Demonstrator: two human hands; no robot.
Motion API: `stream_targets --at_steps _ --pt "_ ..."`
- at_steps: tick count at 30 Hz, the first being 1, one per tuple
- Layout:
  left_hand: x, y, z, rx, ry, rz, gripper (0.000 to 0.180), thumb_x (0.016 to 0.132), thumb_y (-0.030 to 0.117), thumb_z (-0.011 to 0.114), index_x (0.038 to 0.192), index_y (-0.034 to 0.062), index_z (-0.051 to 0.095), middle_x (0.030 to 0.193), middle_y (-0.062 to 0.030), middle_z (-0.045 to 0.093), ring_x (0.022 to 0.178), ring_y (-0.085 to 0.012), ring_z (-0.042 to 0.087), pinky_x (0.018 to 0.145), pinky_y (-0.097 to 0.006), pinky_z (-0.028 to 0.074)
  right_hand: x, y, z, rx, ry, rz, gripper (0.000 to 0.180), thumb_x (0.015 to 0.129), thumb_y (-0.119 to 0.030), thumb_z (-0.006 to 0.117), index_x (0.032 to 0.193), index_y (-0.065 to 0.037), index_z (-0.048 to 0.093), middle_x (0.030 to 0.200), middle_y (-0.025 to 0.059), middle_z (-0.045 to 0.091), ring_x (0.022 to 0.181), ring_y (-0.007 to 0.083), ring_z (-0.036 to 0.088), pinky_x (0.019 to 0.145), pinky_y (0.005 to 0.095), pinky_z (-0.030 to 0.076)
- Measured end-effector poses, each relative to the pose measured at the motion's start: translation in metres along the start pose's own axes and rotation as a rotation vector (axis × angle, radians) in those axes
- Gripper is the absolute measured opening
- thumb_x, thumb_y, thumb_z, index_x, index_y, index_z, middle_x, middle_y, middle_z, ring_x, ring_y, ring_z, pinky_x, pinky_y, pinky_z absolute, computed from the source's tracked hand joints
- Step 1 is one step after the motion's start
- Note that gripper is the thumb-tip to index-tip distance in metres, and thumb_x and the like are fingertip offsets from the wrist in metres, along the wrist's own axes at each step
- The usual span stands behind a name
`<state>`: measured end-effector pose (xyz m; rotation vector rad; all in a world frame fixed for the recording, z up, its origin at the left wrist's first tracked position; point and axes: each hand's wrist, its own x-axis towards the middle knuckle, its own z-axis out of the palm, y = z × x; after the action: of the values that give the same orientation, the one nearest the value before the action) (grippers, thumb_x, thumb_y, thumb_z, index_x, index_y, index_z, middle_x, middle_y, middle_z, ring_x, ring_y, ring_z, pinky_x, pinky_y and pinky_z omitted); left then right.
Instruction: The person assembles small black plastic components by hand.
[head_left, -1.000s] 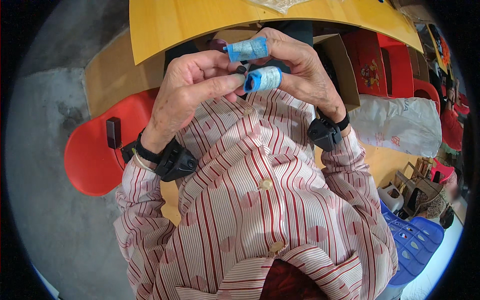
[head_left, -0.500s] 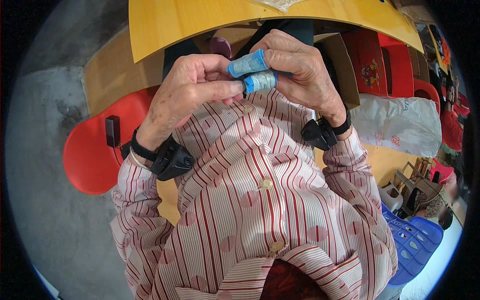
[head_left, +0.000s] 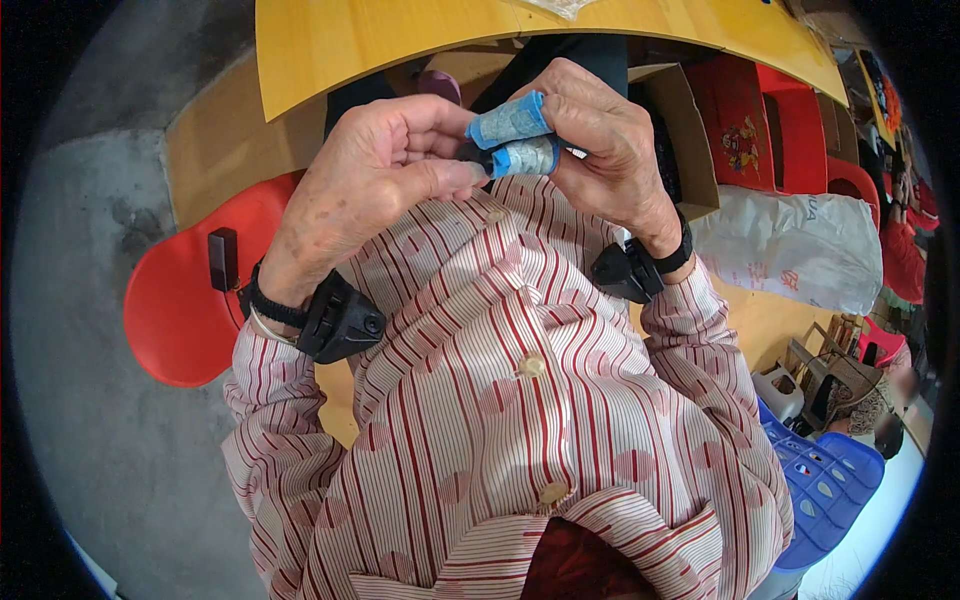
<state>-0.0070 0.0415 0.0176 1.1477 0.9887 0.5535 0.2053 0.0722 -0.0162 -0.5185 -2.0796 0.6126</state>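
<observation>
My left hand (head_left: 375,180) and my right hand (head_left: 610,150) meet in front of my chest, just short of the table edge. Blue-edged, greyish finger wraps (head_left: 508,120) cover two fingers of my right hand, which appear to be the index finger and thumb; their tips point left. A small dark thing (head_left: 472,153) shows between these tips and my left fingers, too hidden to name. Around it, my left thumb and curled fingers close in a pinch. The right hand's other fingers are mostly hidden behind the wrapped ones.
A yellow table (head_left: 400,50) curves across the far side. On the left, a red stool (head_left: 180,310) bears a black box (head_left: 223,260). To the right are a cardboard box (head_left: 690,140), red chairs (head_left: 795,130), a whitish plastic bag (head_left: 800,245) and a blue plastic seat (head_left: 825,490).
The wrapped right fingers have shifted slightly right, and more of the small dark thing shows between the hands. My left hand keeps its pinch nearly in place.
</observation>
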Motion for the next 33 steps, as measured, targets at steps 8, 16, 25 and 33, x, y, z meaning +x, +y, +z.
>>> stream_targets --at_steps 8,16,25,33 --pt "-0.005 0.0 0.0 -0.039 0.06 0.109 0.016 0.081 -0.003 0.06 0.094 -0.0004 0.051 0.082 -0.0085 0.064 0.07 -0.0116 0.063 0.063 -0.022 0.049 -0.008 0.002 -0.003 -0.017 -0.044 0.016 0.038 0.058 0.007 0.067 0.094 0.0 0.056 0.083 0.015 0.059 0.085 0.0356 0.061 0.077 0.0396 0.05" --pt "-0.004 -0.011 0.0 -0.143 0.083 0.213 0.014 0.084 0.0 0.061 0.097 -0.0023 0.057 0.079 -0.0091 0.065 0.069 -0.0104 0.063 0.063 -0.02 0.051 -0.009 0.0 0.003 -0.012 0.004 0.025 0.035 0.06 -0.001 0.073 0.093 0.0 0.06 0.081 0.011 0.061 0.074 0.028 0.059 0.068 0.0346 0.048" --pt "-0.001 -0.018 0.003 -0.201 0.146 0.243 0.014 0.086 -0.001 0.059 0.1 -0.0033 0.06 0.079 -0.0082 0.066 0.068 -0.0087 0.062 0.063 -0.019 0.051 -0.011 0.003 0.007 -0.008 0.048 0.078 0.026 0.063 -0.005 0.075 0.087 0.0 0.065 0.079 0.0078 0.062 0.068 0.0202 0.058 0.061 0.0282 0.045" --pt "0.0 -0.016 0.006 -0.235 0.17 0.263 0.016 0.088 0.002 0.058 0.103 -0.0028 0.06 0.08 -0.0066 0.065 0.07 -0.008 0.062 0.065 -0.02 0.05 -0.011 -0.002 0.01 0.018 0.089 0.17 0.024 0.064 -0.005 0.074 0.078 0.001 0.056 0.068 0.0089 0.051 0.063 0.0261 0.053 0.059 0.0332 0.044"
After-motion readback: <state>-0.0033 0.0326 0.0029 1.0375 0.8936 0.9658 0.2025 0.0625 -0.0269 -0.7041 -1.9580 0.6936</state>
